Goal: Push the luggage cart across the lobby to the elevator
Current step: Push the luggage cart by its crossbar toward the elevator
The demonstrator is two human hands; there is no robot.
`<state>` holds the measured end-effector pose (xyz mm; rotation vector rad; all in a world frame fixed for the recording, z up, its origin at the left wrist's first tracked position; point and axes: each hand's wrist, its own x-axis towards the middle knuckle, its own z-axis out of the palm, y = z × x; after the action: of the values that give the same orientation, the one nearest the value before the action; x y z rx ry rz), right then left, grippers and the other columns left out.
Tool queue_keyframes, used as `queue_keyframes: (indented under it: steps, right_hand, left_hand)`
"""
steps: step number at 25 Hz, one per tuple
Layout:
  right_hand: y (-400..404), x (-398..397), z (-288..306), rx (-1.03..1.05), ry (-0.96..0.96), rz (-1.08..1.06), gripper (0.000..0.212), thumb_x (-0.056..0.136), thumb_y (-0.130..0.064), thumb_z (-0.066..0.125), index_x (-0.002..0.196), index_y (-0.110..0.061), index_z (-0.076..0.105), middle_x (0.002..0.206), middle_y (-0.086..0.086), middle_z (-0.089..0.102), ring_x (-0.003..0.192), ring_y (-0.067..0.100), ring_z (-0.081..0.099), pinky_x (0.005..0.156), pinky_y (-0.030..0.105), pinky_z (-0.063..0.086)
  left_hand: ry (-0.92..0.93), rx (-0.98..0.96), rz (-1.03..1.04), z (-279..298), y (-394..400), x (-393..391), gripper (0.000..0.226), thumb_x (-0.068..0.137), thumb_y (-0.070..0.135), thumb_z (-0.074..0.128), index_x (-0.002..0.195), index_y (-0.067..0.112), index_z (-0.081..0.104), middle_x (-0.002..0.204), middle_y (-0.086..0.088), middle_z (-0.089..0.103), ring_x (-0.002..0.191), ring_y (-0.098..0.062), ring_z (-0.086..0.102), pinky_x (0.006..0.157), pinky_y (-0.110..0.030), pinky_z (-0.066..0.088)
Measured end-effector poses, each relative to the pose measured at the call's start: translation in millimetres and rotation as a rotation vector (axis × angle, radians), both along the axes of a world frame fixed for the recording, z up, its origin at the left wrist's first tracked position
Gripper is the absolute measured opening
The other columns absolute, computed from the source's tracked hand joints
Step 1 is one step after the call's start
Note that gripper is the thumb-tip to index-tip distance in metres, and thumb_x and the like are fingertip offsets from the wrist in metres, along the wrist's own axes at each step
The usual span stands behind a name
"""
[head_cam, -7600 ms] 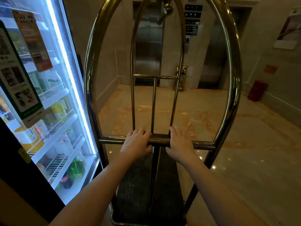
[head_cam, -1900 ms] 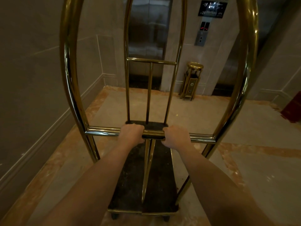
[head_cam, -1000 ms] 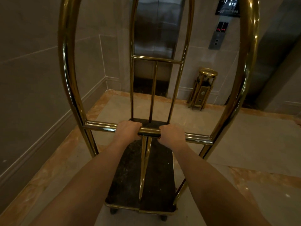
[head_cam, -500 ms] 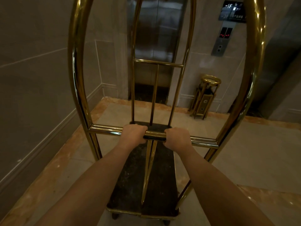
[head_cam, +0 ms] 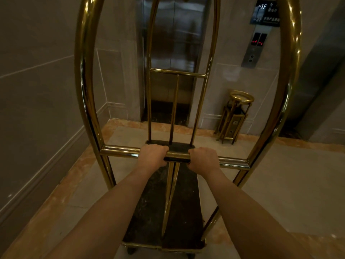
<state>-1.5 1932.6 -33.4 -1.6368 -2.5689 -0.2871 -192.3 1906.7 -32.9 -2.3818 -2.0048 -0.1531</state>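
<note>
Head view, only view. Brass luggage cart (head_cam: 85, 90) fills centre frame, standing on the marble floor (head_cam: 280, 184) right in front of the person. Tall arched near frame with a horizontal push bar (head_cam: 119, 151) across it at hand level; dark carpeted deck (head_cam: 184, 212) runs away from the camera, with a smaller arched frame at the far end. Deck carries no bags.

Left hand (head_cam: 152, 156) clamped on the push bar just left of centre, fingers (head_cam: 155, 147) curled over the top and wrapped tight around the bar. Right hand (head_cam: 202, 158) same hold just right of centre, fingers closed around the bar. Short gap of bar between the two hands. Both bare forearms stretch out from bottom of frame.

Elevator (head_cam: 175, 34) straight ahead, beyond the cart's far end, steel doors closed, seen through the brass frames. Cart's far end near the doors but not touching; strip of floor and orange marble border between them. Call panel (head_cam: 252, 53) on the wall right of the doors, red digits lit, floor sign (head_cam: 265, 14) above it. Brass ashtray bin (head_cam: 235, 118) stands against the wall below the panel, right of the cart and apart from it. Grey panelled wall (head_cam: 37, 90) runs close along the cart's left side. Second elevator opening (head_cam: 321, 81) partly visible at far right.
</note>
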Motion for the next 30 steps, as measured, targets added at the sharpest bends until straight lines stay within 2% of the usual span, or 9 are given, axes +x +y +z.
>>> queue_keyframes:
  steps: [10, 15, 23, 26, 30]
  right_hand:
    - [148.2, -22.7, 1.8, -0.054, 0.016, 0.026, 0.012, 0.088, -0.035, 0.062, 0.093, -0.025, 0.059, 0.073, -0.005, 0.053, 0.063, 0.014, 0.051, 0.06, 0.031, 0.038]
    - [214.7, -32.6, 0.9, -0.029, 0.019, 0.019, 0.012, 0.088, -0.036, 0.063, 0.093, -0.025, 0.06, 0.063, -0.007, 0.042, 0.06, 0.013, 0.047, 0.057, 0.03, 0.038]
    - [317.5, -42.7, 0.6, -0.006, 0.054, 0.041, 0.014, 0.086, -0.038, 0.063, 0.094, -0.027, 0.063, 0.074, -0.007, 0.054, 0.066, 0.014, 0.056, 0.057, 0.028, 0.042]
    - [358.0, -47.0, 0.7, -0.018, 0.03, 0.028, 0.016, 0.085, -0.038, 0.063, 0.096, -0.027, 0.063, 0.079, -0.005, 0.06, 0.069, 0.014, 0.057, 0.059, 0.029, 0.045]
    - [407.5, -53.9, 2.7, -0.012, 0.023, -0.001, 0.015, 0.084, -0.039, 0.064, 0.092, -0.026, 0.062, 0.08, -0.005, 0.058, 0.065, 0.013, 0.05, 0.057, 0.028, 0.037]
  left_hand:
    - [-0.029, -0.014, 0.059, -0.6, 148.9, -20.3, 0.022, 0.086, 0.028, 0.069, 0.107, 0.026, 0.061, 0.097, 0.003, 0.064, 0.092, -0.017, 0.063, 0.084, -0.037, 0.052]
    - [-0.03, -0.011, 0.073, -2.7, 216.5, -29.3, 0.025, 0.084, 0.029, 0.071, 0.107, 0.026, 0.062, 0.096, 0.003, 0.066, 0.09, -0.016, 0.063, 0.082, -0.036, 0.053]
    - [-0.036, 0.08, 0.036, -4.3, 316.7, -44.9, 0.022, 0.086, 0.032, 0.07, 0.105, 0.025, 0.063, 0.096, 0.004, 0.066, 0.09, -0.016, 0.064, 0.078, -0.031, 0.05]
    - [-0.033, 0.096, 0.016, -5.6, 356.5, -48.5, 0.02, 0.086, 0.034, 0.069, 0.103, 0.026, 0.062, 0.094, 0.005, 0.066, 0.088, -0.015, 0.064, 0.081, -0.033, 0.049]
    - [-0.024, 0.115, -0.016, -4.7, 405.7, -54.0, 0.017, 0.087, 0.036, 0.067, 0.1, 0.026, 0.061, 0.092, 0.005, 0.066, 0.088, -0.016, 0.065, 0.083, -0.035, 0.049]
